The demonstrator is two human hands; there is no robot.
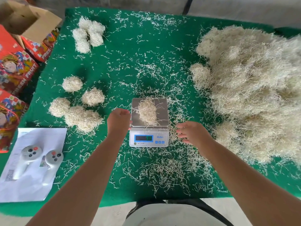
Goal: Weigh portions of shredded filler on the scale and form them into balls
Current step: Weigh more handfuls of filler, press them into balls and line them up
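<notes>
- A clump of shredded filler is sitting on the steel plate of the scale, mid-table; the display is glowing green, digits too blurred to read.
- Your left hand is hovering just beside the plate's left edge, its grip curled loosely and grasping nothing.
- Your right hand is hanging to the right of the scale, fingers spread, grip released.
- The big filler pile is covering the right side of the green table.
- Finished balls are lying on the left, with more at the far left.
- An open cardboard box is standing off the far-left corner; you cannot see its contents.
</notes>
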